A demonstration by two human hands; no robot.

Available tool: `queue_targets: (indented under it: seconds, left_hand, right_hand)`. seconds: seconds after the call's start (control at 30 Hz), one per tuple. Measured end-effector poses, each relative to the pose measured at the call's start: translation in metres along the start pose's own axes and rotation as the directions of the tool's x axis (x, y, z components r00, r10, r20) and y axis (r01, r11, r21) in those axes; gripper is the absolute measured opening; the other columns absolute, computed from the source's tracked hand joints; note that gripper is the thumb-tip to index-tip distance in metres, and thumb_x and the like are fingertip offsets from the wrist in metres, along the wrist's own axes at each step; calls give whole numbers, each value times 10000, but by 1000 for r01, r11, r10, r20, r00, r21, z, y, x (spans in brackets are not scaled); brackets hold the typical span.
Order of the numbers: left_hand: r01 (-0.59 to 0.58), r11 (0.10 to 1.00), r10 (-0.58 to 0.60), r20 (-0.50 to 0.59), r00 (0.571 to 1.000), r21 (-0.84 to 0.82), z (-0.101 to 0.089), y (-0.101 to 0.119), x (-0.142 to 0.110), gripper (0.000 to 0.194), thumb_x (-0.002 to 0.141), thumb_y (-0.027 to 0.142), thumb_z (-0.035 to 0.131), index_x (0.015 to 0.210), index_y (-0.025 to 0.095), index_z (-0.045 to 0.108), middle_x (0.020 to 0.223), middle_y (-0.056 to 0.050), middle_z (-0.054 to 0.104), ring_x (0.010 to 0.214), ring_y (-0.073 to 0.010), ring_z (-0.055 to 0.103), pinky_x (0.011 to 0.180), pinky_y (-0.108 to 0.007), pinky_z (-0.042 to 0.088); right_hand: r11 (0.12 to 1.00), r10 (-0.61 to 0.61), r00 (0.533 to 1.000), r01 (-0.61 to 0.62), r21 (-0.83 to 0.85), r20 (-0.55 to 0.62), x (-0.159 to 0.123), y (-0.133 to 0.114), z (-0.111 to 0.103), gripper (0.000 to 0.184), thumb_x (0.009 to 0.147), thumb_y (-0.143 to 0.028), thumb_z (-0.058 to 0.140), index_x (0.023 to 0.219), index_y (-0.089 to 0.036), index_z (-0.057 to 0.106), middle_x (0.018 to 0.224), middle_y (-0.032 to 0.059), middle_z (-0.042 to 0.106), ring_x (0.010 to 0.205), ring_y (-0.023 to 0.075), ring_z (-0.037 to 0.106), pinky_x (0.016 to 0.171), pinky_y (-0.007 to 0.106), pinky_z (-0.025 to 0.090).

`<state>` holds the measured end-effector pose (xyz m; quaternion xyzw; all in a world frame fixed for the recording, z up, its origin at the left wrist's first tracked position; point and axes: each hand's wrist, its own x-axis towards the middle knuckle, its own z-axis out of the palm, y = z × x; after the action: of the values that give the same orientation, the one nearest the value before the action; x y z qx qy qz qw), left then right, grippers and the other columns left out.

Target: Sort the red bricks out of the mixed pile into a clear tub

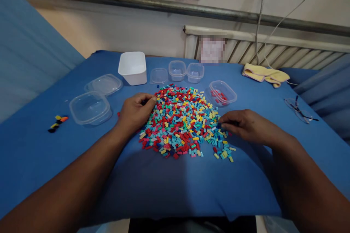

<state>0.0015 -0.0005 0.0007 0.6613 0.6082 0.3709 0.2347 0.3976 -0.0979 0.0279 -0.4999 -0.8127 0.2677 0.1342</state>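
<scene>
A wide heap of small toy building bricks [180,120] in red, yellow, light blue, green and pink lies on the blue cloth [164,185]. At the heap's left edge is my left hand [138,109], fingers curled and thumb against the index finger; whatever sits between the tips is too small to make out. My right hand [246,125] reaches the heap's right edge with its fingertips brought together. A dark blue brick shows right by those tips, but I cannot tell whether it is gripped. Beyond that hand, a clear tub [231,96] contains several red bricks.
Behind the heap stand a white bin [133,76], a clear lid [159,75] and two small clear tubs [177,76] [195,77]. Another clear tub [90,114] and lid [104,84] lie left, near a few dark and yellow pieces [57,123]. Glasses [300,111] and a yellow cloth [265,74] lie right.
</scene>
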Motion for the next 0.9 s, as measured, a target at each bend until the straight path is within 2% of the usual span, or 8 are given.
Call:
queue_targets:
  seconds: [0.1, 0.2, 0.33, 0.47, 0.6, 0.7, 0.8, 0.9]
  left_hand:
    - [27, 1000, -27, 6, 1000, 5, 0, 1, 0, 341, 919, 524, 675, 1006, 239, 840, 734, -6, 716, 688, -185, 606, 611, -275, 491]
    - [43, 999, -43, 4, 999, 11, 0, 1, -1, 345, 911, 529, 678, 1011, 242, 840, 727, -5, 712, 681, -186, 603, 605, -276, 495]
    - [40, 999, -40, 9, 999, 15, 0, 2, -1, 345, 915, 532, 677, 1018, 245, 840, 760, -4, 732, 698, -189, 613, 615, -278, 499]
    - [22, 999, -22, 5, 1000, 35, -1, 4, -1, 325, 922, 516, 677, 1006, 249, 842, 826, -8, 769, 747, -198, 644, 656, -288, 513]
    - [11, 1000, -11, 2, 1000, 29, -2, 5, -2, 307, 922, 505, 684, 1002, 256, 844, 830, -12, 776, 765, -207, 657, 673, -295, 526]
    - [17, 1000, -17, 4, 1000, 17, -1, 6, -2, 312, 922, 504, 681, 1013, 253, 844, 829, -16, 776, 768, -208, 657, 670, -289, 528]
    - [9, 1000, -9, 1, 1000, 23, -1, 5, -2, 320, 923, 500, 680, 1013, 242, 847, 859, -22, 787, 781, -206, 662, 692, -288, 536]
    - [-8, 999, 8, 4, 1000, 35, -1, 5, -2, 317, 924, 483, 680, 1011, 233, 854, 897, -25, 799, 794, -200, 668, 738, -290, 548]
  right_hand:
    - [985, 45, 992, -63, 158, 120, -3, -7, 1, 274, 1037, -448, 703, 1177, -238, 810, 944, 24, 817, 764, 173, 716, 704, 290, 537]
    - [977, 77, 975, -116, 180, 208, -3, -13, 5, 339, 981, -448, 767, 1234, -225, 804, 884, 19, 802, 713, 167, 688, 652, 278, 518]
    - [989, 51, 977, -78, 126, 206, 0, -15, 8, 285, 974, -402, 767, 1178, -205, 803, 908, 34, 808, 712, 157, 689, 656, 266, 511]
    - [986, 7, 978, -42, 163, 208, 0, -18, 8, 197, 1009, -372, 727, 1119, -219, 785, 850, 13, 788, 664, 144, 678, 629, 256, 505]
    - [981, -69, 975, 29, 189, 211, -2, -22, 5, 221, 1049, -443, 725, 1018, -231, 776, 760, -17, 747, 610, 135, 651, 580, 254, 476]
    - [982, -131, 988, 118, 145, 85, -1, -26, 5, 287, 1073, -509, 709, 1052, -234, 789, 864, 10, 790, 724, 155, 714, 662, 272, 531]
    - [972, -229, 967, 233, 27, -108, 4, -28, 11, 308, 1066, -504, 729, 1215, -239, 775, 1121, 83, 819, 1012, 226, 771, 876, 346, 595]
    - [942, -323, 941, 310, -127, -104, 10, -31, 22, 368, 1071, -497, 723, 1312, -219, 739, 1206, 129, 805, 1116, 286, 753, 971, 433, 592]
